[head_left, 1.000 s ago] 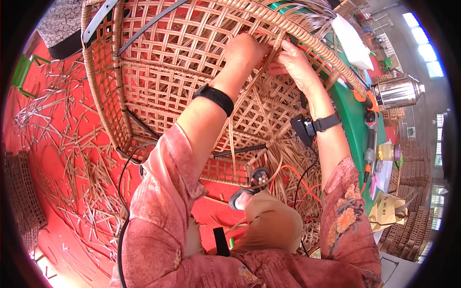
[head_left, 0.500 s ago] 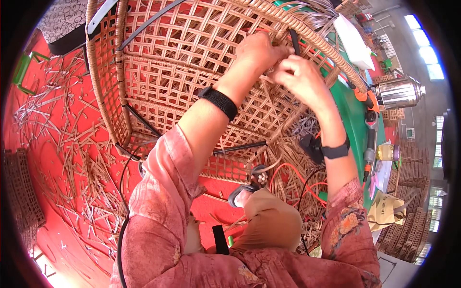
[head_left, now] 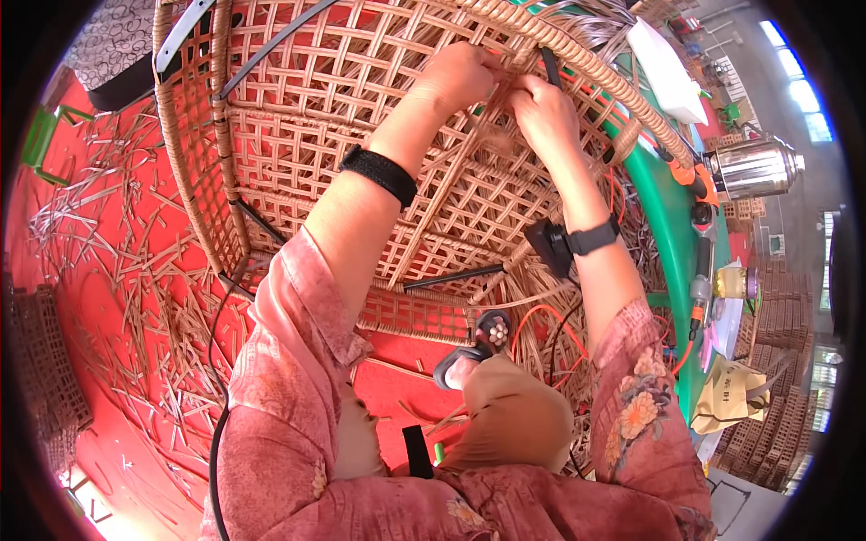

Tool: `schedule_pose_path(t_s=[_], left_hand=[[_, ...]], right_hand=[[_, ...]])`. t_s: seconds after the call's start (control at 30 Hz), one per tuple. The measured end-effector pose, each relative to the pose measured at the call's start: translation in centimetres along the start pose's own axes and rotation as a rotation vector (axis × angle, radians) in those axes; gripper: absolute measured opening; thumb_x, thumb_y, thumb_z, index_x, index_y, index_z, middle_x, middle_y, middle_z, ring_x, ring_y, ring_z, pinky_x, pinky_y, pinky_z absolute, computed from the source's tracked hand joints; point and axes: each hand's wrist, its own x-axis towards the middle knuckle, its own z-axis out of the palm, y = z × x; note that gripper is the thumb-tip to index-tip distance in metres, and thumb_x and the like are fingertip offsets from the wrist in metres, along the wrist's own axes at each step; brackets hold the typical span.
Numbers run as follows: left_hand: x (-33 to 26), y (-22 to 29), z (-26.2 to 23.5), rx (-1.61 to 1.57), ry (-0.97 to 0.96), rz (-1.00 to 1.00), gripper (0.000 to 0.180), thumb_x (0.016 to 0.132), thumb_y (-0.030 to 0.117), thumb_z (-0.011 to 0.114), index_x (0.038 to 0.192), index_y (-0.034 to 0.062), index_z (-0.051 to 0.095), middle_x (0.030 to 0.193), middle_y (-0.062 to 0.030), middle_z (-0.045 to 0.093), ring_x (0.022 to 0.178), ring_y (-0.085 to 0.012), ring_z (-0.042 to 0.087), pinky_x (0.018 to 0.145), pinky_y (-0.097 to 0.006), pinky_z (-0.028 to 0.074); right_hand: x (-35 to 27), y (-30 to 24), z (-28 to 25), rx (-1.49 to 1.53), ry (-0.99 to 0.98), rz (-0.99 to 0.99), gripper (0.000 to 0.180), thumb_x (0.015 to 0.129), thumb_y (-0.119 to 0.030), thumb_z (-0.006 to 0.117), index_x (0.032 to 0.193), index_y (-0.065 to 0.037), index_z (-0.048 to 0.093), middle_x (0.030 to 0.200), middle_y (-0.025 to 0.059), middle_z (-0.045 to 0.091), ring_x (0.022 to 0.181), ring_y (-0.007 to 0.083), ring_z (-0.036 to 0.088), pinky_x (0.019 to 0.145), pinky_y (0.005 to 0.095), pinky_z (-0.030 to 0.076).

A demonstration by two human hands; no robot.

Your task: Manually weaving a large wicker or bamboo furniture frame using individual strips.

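Observation:
A large woven wicker piece [head_left: 307, 135] with an open lattice and a thick wrapped rim [head_left: 613, 86] fills the upper middle. My left hand [head_left: 458, 74] is closed near the far right part of the lattice, its fingertips pinching a tan wicker strip [head_left: 444, 200]. Close beside it, my right hand [head_left: 547, 115] is closed too, thumb and fingers at the same strip. From my fingers the strip trails down across the weave toward the near edge. What lies right between the fingertips is partly hidden. A dark bar [head_left: 550, 65] stands just beyond my right hand.
Cut wicker scraps [head_left: 149, 261] litter the red floor at left, near a green stool [head_left: 41, 144]. At right, a green table [head_left: 666, 243] bears a metal flask [head_left: 753, 169], a power tool [head_left: 701, 261] and a jar. Woven pieces stack behind; cables run by my arms.
Both hands have shifted slightly up and left, and my right forearm has swung left. The strip now lies in a long diagonal over the lattice.

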Motion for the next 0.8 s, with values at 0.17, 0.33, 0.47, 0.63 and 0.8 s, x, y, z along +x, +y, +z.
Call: schedule_pose_path(t_s=[0.17, 0.33, 0.47, 0.63, 0.8], left_hand=[[0.3, -0.9, 0.1, -0.227, -0.075, -0.13, 0.023, 0.083, 0.017, 0.063, 0.097, 0.0, 0.071, 0.073, -0.0092, 0.068, 0.065, -0.0149, 0.064, 0.063, -0.028, 0.051], [-0.3, -0.2, 0.1, -0.049, -0.026, -0.377, 0.03, 0.077, 0.039, 0.071, 0.084, 0.01, 0.076, 0.077, -0.0096, 0.071, 0.082, -0.0244, 0.07, 0.077, -0.036, 0.054], [-0.4, -0.9, 1.0, -0.001, -0.035, -0.434, 0.034, 0.076, 0.044, 0.071, 0.075, 0.0105, 0.075, 0.072, -0.0064, 0.071, 0.083, -0.0231, 0.07, 0.077, -0.037, 0.054], [-0.1, -0.4, 1.7, -0.009, -0.046, -0.505, 0.036, 0.075, 0.047, 0.072, 0.08, 0.0117, 0.076, 0.079, -0.007, 0.072, 0.088, -0.0248, 0.069, 0.079, -0.036, 0.053], [-0.9, 0.4, 2.1, 0.245, 0.036, -0.341, 0.031, 0.08, 0.041, 0.064, 0.078, 0.0113, 0.074, 0.069, -0.0099, 0.069, 0.072, -0.0249, 0.068, 0.069, -0.039, 0.053]], right_hand=[[0.9, 1.1, 1.7, 0.335, -0.107, 0.33, 0.018, 0.082, -0.01, 0.052, 0.089, -0.001, 0.065, 0.078, 0.0138, 0.067, 0.073, 0.0256, 0.066, 0.065, 0.0366, 0.049], [-0.2, 2.4, 1.0, 0.96, -0.146, 0.505, 0.039, 0.082, -0.006, 0.053, 0.121, -0.004, 0.06, 0.093, 0.0043, 0.067, 0.076, 0.0118, 0.062, 0.07, 0.0256, 0.047], [0.2, 1.9, 0.3, 1.089, -0.372, 0.475, 0.048, 0.086, -0.006, 0.048, 0.134, -0.008, 0.052, 0.102, 0.0024, 0.066, 0.089, 0.0112, 0.06, 0.076, 0.027, 0.049], [1.3, 1.8, -1.2, 0.888, -0.451, 0.399, 0.043, 0.089, -0.005, 0.046, 0.131, -0.006, 0.053, 0.105, 0.0056, 0.066, 0.082, 0.0123, 0.063, 0.072, 0.0263, 0.052], [1.4, 2.1, -1.1, 0.547, -0.399, 0.379, 0.029, 0.087, -0.008, 0.052, 0.114, -0.004, 0.061, 0.082, 0.0066, 0.066, 0.072, 0.0166, 0.068, 0.058, 0.0272, 0.052]])
